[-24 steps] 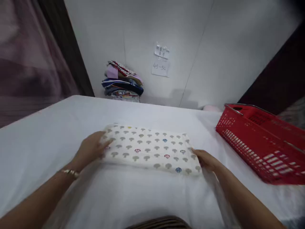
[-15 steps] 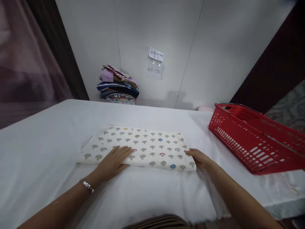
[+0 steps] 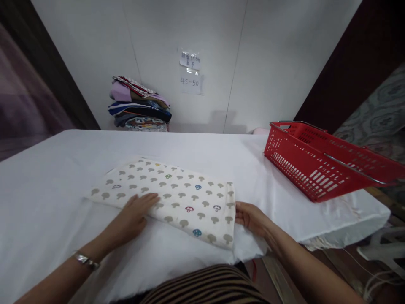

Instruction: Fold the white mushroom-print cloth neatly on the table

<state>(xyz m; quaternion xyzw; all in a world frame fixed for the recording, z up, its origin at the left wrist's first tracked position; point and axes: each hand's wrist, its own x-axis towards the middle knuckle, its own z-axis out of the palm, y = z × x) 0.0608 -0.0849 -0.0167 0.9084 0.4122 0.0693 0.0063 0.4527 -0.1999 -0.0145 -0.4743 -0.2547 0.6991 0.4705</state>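
Grips at the near edge of the folded cloth [image 3: 177, 196]

Left hand [image 3: 134, 215] lies flat on the cloth, fingers loosely spread, pressing its near edge to the white table [image 3: 47, 177]. Right hand [image 3: 251, 217] meets the cloth's right edge with curled fingers; whether that grip pinches the fabric or only touches it, I cannot tell. The cloth, printed with small mushrooms, lies just before the person, slightly askew. To square it well, I judge the flat palm should anchor while the right side evens the layers without dragging. A red basket [image 3: 316, 164] sits well to the right; a stack of folded clothes [image 3: 139, 105] stands against the wall [image 3: 268, 63].
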